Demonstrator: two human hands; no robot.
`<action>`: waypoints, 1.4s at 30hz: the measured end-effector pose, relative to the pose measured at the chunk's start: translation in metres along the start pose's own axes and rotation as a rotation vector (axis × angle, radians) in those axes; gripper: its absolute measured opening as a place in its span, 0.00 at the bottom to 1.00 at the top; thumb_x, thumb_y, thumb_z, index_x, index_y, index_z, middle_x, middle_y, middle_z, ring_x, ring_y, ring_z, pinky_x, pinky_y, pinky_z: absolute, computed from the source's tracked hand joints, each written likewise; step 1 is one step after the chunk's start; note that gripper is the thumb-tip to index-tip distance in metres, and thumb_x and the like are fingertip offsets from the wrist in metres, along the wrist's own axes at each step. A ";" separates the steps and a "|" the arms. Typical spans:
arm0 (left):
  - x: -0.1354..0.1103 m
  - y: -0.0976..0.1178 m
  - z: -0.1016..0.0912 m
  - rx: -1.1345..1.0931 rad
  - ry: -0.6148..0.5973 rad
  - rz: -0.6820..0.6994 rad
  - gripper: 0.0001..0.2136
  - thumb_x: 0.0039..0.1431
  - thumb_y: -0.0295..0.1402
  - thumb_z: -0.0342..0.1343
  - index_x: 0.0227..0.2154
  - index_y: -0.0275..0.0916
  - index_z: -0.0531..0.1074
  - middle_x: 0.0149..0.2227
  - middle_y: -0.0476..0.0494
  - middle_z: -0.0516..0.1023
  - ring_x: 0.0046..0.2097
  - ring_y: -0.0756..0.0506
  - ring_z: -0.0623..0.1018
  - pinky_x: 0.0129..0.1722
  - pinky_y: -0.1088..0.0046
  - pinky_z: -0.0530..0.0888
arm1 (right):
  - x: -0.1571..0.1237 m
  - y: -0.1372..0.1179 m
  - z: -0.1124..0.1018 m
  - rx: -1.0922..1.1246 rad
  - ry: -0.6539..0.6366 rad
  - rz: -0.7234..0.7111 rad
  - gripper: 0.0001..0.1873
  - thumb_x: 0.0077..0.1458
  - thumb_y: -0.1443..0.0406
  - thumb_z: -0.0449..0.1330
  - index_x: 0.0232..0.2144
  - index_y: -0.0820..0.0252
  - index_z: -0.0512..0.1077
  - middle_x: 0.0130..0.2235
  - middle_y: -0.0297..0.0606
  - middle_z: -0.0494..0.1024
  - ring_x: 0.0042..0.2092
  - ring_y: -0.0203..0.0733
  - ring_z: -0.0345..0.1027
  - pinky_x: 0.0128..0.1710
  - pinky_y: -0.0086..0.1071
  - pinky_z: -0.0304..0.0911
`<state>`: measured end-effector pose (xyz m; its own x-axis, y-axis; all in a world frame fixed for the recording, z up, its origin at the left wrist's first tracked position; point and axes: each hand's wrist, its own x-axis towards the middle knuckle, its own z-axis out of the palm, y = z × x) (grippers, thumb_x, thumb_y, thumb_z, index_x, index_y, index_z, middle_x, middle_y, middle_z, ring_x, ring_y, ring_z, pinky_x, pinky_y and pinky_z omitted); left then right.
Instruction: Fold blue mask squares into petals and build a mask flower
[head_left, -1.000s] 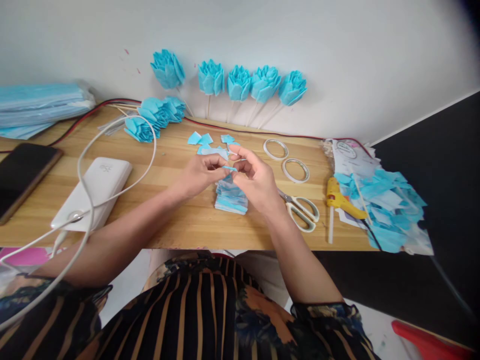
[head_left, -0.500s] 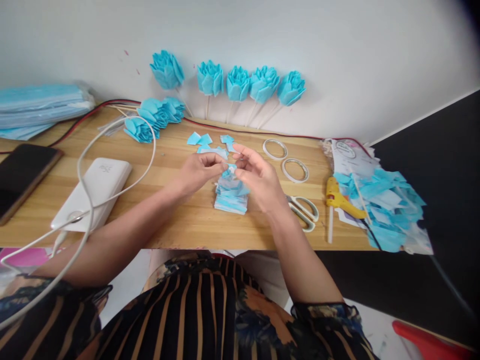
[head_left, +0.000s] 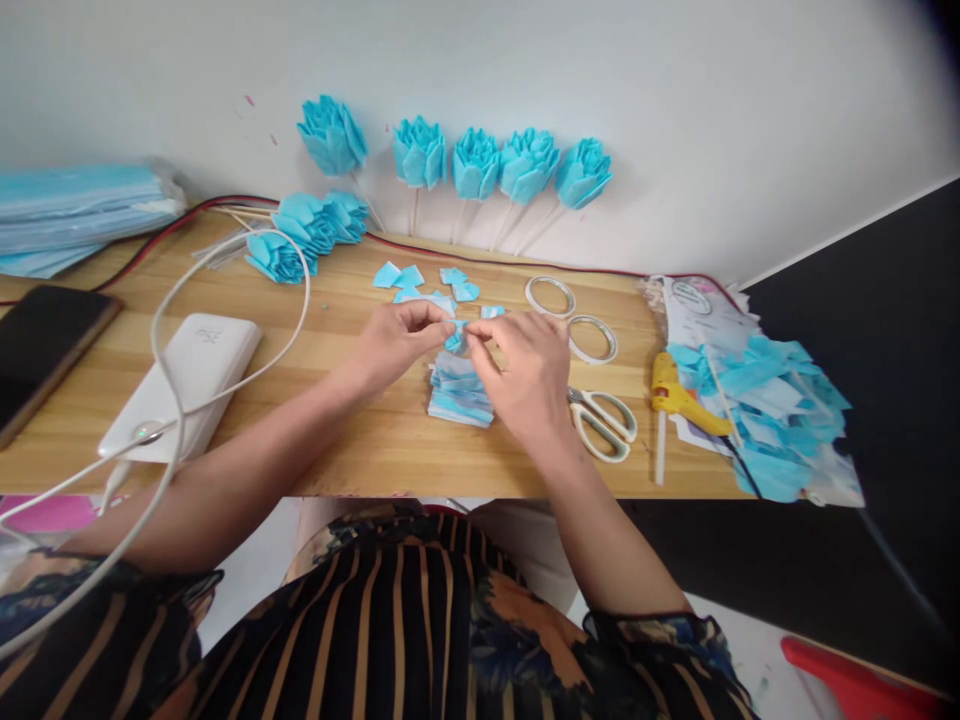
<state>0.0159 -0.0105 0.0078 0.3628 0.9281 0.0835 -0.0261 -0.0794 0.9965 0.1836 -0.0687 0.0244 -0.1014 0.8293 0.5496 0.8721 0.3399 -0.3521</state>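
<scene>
Between my two hands is a small blue piece of fabric (head_left: 454,340), thin and soft-looking. My left hand (head_left: 401,345) pinches its left side, and the fingertips of my right hand (head_left: 523,365) close on its right side. Just below lies a stack of blue and white fabric pieces (head_left: 460,392), partly under my right hand. Beyond my fingers are several loose folded blue pieces (head_left: 409,277), with a small one (head_left: 492,311) by my right knuckles. Scissors (head_left: 606,425) with pale handles lie right of my right wrist.
Several blue fabric flowers (head_left: 476,165) on sticks lean on the wall; more flowers (head_left: 307,225) lie at left. Two tape rolls (head_left: 592,340), a yellow glue gun (head_left: 675,395) and a heap of blue pieces (head_left: 780,410) are at right. A cabled power bank (head_left: 187,385) and phone (head_left: 49,350) are left.
My right hand has turned more palm-down and its fingers have closed on the blue piece beside my left fingertips. A small loose piece now shows beyond my right hand.
</scene>
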 end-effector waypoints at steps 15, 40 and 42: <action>-0.001 0.003 -0.001 0.013 -0.028 0.011 0.08 0.51 0.35 0.65 0.24 0.38 0.76 0.26 0.50 0.73 0.29 0.50 0.68 0.32 0.71 0.65 | 0.000 0.004 0.002 0.096 -0.002 0.024 0.08 0.63 0.66 0.60 0.32 0.53 0.78 0.33 0.35 0.82 0.38 0.44 0.73 0.46 0.41 0.57; -0.002 0.002 0.000 0.028 -0.034 0.016 0.09 0.51 0.38 0.65 0.24 0.38 0.76 0.26 0.49 0.75 0.30 0.50 0.70 0.33 0.71 0.68 | 0.003 0.006 0.000 0.213 -0.049 0.070 0.08 0.61 0.68 0.60 0.31 0.54 0.79 0.30 0.33 0.80 0.34 0.41 0.71 0.43 0.39 0.60; -0.002 0.002 0.000 0.026 -0.035 0.018 0.09 0.52 0.38 0.65 0.24 0.38 0.76 0.26 0.49 0.75 0.30 0.50 0.70 0.33 0.71 0.68 | 0.003 0.005 0.000 0.219 -0.043 0.073 0.08 0.60 0.68 0.60 0.30 0.54 0.78 0.30 0.33 0.80 0.33 0.40 0.70 0.42 0.39 0.60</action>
<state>0.0149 -0.0120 0.0101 0.3952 0.9130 0.1010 -0.0093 -0.1060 0.9943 0.1880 -0.0645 0.0243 -0.0661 0.8718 0.4853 0.7539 0.3623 -0.5481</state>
